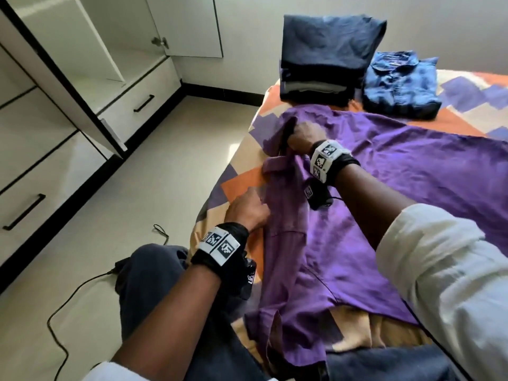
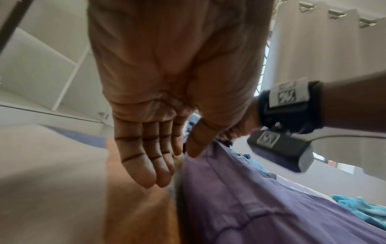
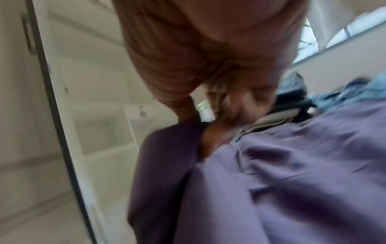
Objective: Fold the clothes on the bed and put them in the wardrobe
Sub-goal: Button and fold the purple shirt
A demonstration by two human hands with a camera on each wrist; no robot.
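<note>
1. Right hand is bunched on the far edge of the purple shirt by the collar, fingers curled into the cloth.
2. Left hand, nearer, has its fingers straight and together, flat against the shirt's left folded edge.
3. The shirt lies spread on the bed, its long axis running near to far, body stretching right of both hands.
4. The next fold likely goes rightward; the right hand sits closer to the collar.

Each wrist wears a black strap with a white tag of black square patterns and a small black camera box. The sleeves are white cloth, the trousers dark blue.
</note>
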